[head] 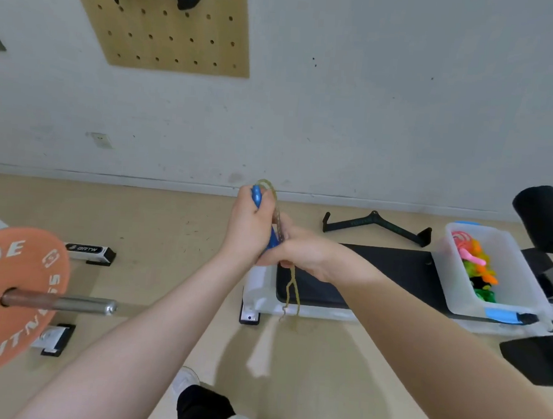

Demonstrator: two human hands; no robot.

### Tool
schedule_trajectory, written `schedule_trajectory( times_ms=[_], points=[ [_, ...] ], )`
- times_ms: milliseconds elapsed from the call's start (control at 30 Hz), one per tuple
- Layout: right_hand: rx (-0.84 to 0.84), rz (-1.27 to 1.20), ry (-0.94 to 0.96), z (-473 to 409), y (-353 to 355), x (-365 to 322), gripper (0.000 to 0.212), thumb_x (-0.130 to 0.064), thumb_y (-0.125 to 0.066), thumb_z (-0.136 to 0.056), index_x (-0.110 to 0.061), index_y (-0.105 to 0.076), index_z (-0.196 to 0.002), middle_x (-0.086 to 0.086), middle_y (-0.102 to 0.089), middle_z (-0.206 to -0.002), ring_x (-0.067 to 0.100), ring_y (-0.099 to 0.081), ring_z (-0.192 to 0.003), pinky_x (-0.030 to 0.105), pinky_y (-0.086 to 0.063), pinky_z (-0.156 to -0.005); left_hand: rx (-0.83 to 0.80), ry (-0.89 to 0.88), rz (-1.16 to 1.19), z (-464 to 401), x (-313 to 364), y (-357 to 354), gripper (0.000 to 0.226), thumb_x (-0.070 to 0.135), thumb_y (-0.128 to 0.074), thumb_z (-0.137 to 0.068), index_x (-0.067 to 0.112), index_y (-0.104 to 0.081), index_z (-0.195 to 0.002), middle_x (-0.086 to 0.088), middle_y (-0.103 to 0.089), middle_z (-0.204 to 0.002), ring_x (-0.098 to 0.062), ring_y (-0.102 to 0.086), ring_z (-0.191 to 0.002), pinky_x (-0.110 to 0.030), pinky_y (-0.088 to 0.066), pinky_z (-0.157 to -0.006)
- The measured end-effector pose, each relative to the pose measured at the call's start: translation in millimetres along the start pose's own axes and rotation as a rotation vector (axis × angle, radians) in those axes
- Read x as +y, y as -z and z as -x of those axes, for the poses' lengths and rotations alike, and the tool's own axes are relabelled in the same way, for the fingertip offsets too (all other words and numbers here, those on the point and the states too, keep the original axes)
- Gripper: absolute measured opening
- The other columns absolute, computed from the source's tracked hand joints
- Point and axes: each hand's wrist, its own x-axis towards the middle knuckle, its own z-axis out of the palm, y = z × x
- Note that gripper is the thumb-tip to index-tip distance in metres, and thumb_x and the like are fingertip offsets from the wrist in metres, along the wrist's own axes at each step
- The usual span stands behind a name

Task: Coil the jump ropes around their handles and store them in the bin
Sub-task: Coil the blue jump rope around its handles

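The jump rope [292,292] is a thin, translucent olive plastic cord with smooth, glossy blue plastic handles [256,196], and the bin [453,287] is frosted, semi-clear plastic holding more bright, shiny plastic ropes [476,262]. It sits on a matt black padded tabletop [395,270] with a white painted frame, near a dull black metal bar attachment [377,223] on the smooth, pale floor [169,228]. The weight plate [10,298] looks like matt orange rubber on a brushed metal barbell sleeve [78,305], and the pegboard [163,28] is unvarnished light wood against a scuffed, matt painted wall [373,118].
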Motion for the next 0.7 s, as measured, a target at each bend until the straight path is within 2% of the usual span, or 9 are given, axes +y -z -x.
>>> schedule_trajectory(
  times_ms=[33,100,233,333,433,500,533,600,700],
  points=[
    [0.043,-0.042,-0.010,3.5,-1.8,-0.5,0.031,0.003,-0.059,-0.071,-0.020,-0.049,-0.090,-0.003,-0.050,-0.068,0.012,-0.040,-0.064,0.020,-0.027,-0.054,-0.013,0.007,0.009,1.9,0.0,-1.1,0.020,0.030,-0.044,-0.092,0.017,-0.040,-0.078,-0.004,-0.049,-0.075,-0.022,-0.049,-0.071,-0.033,-0.045,-0.072],
    [0.117,-0.075,-0.030,7.9,-5.2,1.9,0.025,0.008,-0.051,-0.074,-0.015,-0.046,-0.072,-0.003,-0.040,-0.056,0.010,-0.033,-0.053,0.018,-0.025,-0.048,-0.029,-0.015,-0.066,9.3,2.1,-4.0,0.021,0.026,-0.043,-0.095,0.018,-0.038,-0.076,0.000,-0.046,-0.074,-0.018,-0.046,-0.071,-0.029,-0.040,-0.067],
    [0.246,0.118,0.036,14.5,-4.3,0.4,0.025,0.000,-0.057,-0.071,-0.012,-0.040,-0.058,-0.005,-0.039,-0.049,0.009,-0.036,-0.048,0.019,-0.028,-0.049,-0.006,-0.199,-0.202,17.9,8.9,-4.1,0.012,0.017,-0.042,-0.097,0.013,-0.041,-0.085,-0.003,-0.048,-0.087,-0.016,-0.044,-0.078,-0.021,-0.031,-0.059],
    [0.349,0.302,0.013,18.5,8.5,-1.4,0.030,-0.009,-0.062,-0.072,-0.014,-0.037,-0.057,-0.002,-0.037,-0.054,0.014,-0.034,-0.049,0.024,-0.024,-0.047,-0.107,-0.161,-0.254,12.7,11.4,-0.1,0.008,0.018,-0.048,-0.095,0.010,-0.047,-0.095,-0.002,-0.050,-0.092,-0.017,-0.047,-0.084,-0.018,-0.032,-0.064],
    [0.336,0.793,-0.029,21.2,20.3,4.5,0.027,-0.019,-0.061,-0.072,-0.015,-0.038,-0.060,-0.001,-0.042,-0.056,0.018,-0.041,-0.050,0.024,-0.027,-0.046,-0.184,-0.249,-0.453,13.4,8.0,13.4,0.038,0.019,-0.063,-0.086,0.008,-0.047,-0.119,0.000,-0.041,-0.115,-0.017,-0.049,-0.092,-0.020,-0.036,-0.075],
    [0.282,1.132,-0.014,24.4,21.6,5.7,0.017,-0.023,-0.059,-0.073,-0.015,-0.045,-0.068,-0.001,-0.045,-0.060,0.022,-0.048,-0.058,0.024,-0.033,-0.048,-0.439,-0.338,-0.599,14.7,8.6,24.3,0.055,0.022,-0.069,-0.082,0.012,-0.042,-0.129,-0.001,-0.039,-0.127,-0.017,-0.054,-0.100,-0.025,-0.042,-0.084],
    [0.255,1.226,0.007,26.0,21.0,4.7,0.015,-0.024,-0.058,-0.075,-0.014,-0.047,-0.076,-0.002,-0.044,-0.061,0.023,-0.049,-0.061,0.025,-0.034,-0.049,-0.611,-0.355,-0.702,16.1,11.0,27.8,0.058,0.027,-0.071,-0.080,0.015,-0.043,-0.129,0.000,-0.045,-0.126,-0.017,-0.055,-0.102,-0.026,-0.044,-0.083],
    [0.199,1.337,0.065,29.0,18.7,0.0,0.016,-0.025,-0.058,-0.077,-0.017,-0.046,-0.086,-0.003,-0.042,-0.061,0.021,-0.047,-0.060,0.024,-0.032,-0.047,-0.841,-0.346,-0.976,18.4,15.9,28.6,0.060,0.039,-0.073,-0.076,0.019,-0.044,-0.125,0.003,-0.055,-0.104,-0.017,-0.054,-0.089,-0.026,-0.043,-0.065],
    [0.133,1.399,0.100,35.0,16.2,-3.9,0.015,-0.022,-0.057,-0.078,-0.018,-0.046,-0.086,-0.004,-0.041,-0.063,0.022,-0.047,-0.063,0.023,-0.031,-0.047,-0.780,-0.362,-1.170,24.6,18.5,21.1,0.034,0.033,-0.063,-0.082,0.019,-0.049,-0.110,0.006,-0.051,-0.077,-0.017,-0.045,-0.068,-0.021,-0.029,-0.047]
  ],
)
